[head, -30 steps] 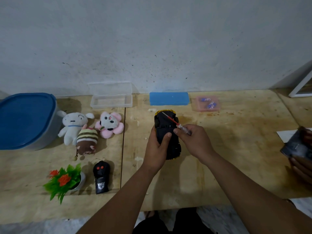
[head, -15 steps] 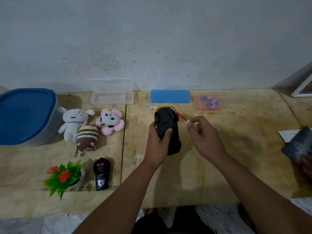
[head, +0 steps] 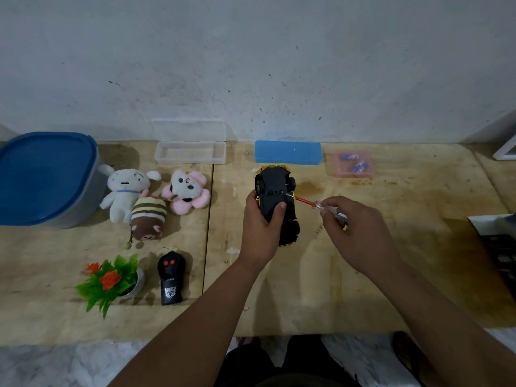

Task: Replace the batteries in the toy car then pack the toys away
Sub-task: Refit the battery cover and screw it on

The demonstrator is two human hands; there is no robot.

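A yellow toy car (head: 275, 185) lies upside down on the wooden table (head: 363, 275), its black underside facing up. My left hand (head: 261, 227) grips the car around its middle, thumb on the underside. My right hand (head: 354, 227) pinches a small screwdriver (head: 310, 202) with a red shaft and clear handle. Its tip touches the car's underside near the right front wheel. A pink tray (head: 350, 164) at the back holds small blue batteries.
A grey tub with a blue lid (head: 42, 177) stands at far left. Three plush toys (head: 148, 199), a black remote (head: 171, 277) and a small potted plant (head: 110, 280) lie left of the car. A clear open case (head: 191, 152) and blue case (head: 289, 156) sit by the wall.
My right hand has swung out to the right of the car, and the screwdriver now comes in from the side with its tip on the underside. My left hand keeps hold of the car.
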